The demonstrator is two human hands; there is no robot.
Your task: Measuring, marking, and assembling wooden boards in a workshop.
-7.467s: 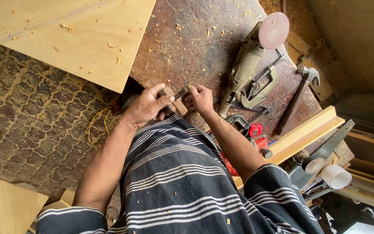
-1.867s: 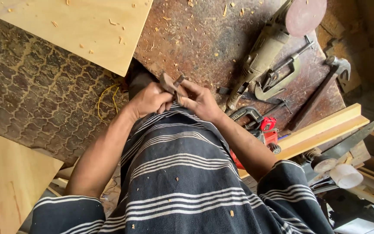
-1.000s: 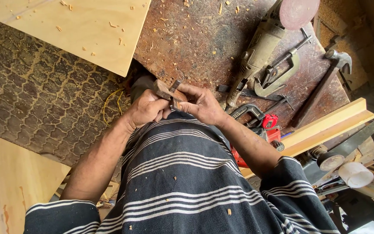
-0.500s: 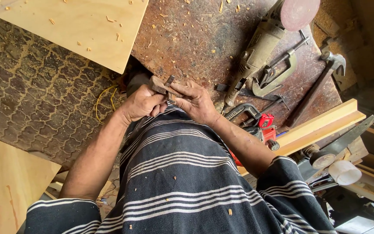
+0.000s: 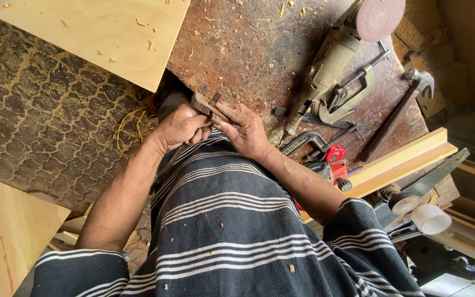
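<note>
Wooden small block (image 5: 202,103) is gripped in the closed left hand (image 5: 180,126) while a dark metal piece (image 5: 214,104) is pinched by the right hand (image 5: 246,131); fitting seems underway, needing steady alignment.

A woodworking shop. A scarred workbench (image 5: 248,49) strewn with wood chips carries an angle grinder (image 5: 336,60), a metal clamp (image 5: 353,93) and a claw hammer (image 5: 397,115). Pale plywood sheets (image 5: 100,38) and a length of planed timber (image 5: 402,162) lie beside it, above a patterned paved floor (image 5: 34,132).
</note>
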